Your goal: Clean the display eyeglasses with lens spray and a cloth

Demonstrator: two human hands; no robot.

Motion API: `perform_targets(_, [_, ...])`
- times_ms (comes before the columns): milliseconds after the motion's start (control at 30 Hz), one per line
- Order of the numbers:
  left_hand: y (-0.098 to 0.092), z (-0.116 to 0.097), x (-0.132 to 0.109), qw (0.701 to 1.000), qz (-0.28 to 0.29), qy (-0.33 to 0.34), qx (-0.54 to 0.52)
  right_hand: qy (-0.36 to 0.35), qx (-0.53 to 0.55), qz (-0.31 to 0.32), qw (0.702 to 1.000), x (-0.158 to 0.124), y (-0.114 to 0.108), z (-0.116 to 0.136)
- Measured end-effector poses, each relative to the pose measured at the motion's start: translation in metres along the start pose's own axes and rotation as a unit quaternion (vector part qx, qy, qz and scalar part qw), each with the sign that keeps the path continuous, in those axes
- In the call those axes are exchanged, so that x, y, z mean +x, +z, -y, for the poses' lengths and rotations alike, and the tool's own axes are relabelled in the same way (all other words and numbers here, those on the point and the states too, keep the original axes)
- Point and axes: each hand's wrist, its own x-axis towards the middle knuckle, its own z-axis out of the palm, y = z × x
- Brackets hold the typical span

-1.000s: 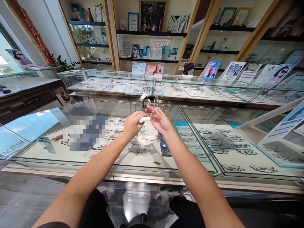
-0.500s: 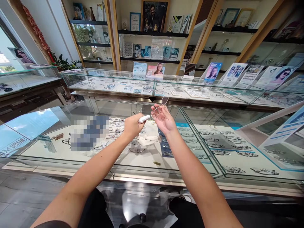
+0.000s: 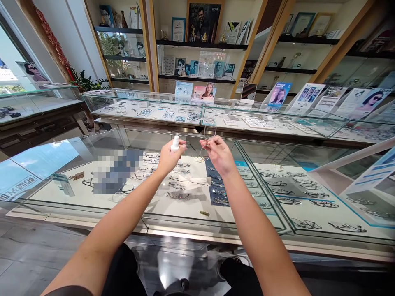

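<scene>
In my left hand [image 3: 169, 157] is a small white spray bottle [image 3: 175, 144], held upright with the fingers closed round it. My right hand [image 3: 219, 155] pinches a pair of thin-rimmed eyeglasses [image 3: 210, 130] near the middle, with one lens above the fingers and the other below. The bottle and the eyeglasses are apart, both held over the glass counter. Below and between the hands lies a pale folded cloth [image 3: 194, 182] on the counter.
The glass display counter [image 3: 173, 213] holds rows of eyeglasses [image 3: 179, 196]. A small gold-coloured piece [image 3: 204, 213] lies near its front. At the right stands a slanted sign [image 3: 370, 164]. Another showcase [image 3: 148, 117] and shelves [image 3: 200, 44] are behind.
My left hand has turned the bottle from lying sideways to upright and moved it left, away from the eyeglasses. My right hand has turned, so its back now shows, and the eyeglasses have tilted.
</scene>
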Motion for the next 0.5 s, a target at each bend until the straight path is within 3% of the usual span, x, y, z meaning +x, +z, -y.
perform_targets(100, [-0.013, -0.005, 0.013, 0.982, 0.039, -0.082, -0.166, 0.003, -0.126, 0.061, 0.990, -0.004, 0.005, 0.002])
perform_targets(200, [-0.023, -0.007, 0.021, 0.959, 0.079, -0.112, -0.249, 0.012, -0.208, 0.126, 0.970, -0.008, 0.010, 0.001])
perform_targets(333, [-0.027, -0.007, 0.021, 0.954, 0.100, -0.100, -0.266, 0.003, -0.292, 0.172, 0.941, -0.011, 0.013, 0.000])
perform_targets(500, [-0.023, -0.009, 0.014, 0.957, 0.114, -0.084, -0.253, -0.003, -0.335, 0.159, 0.929, -0.009, 0.011, -0.002])
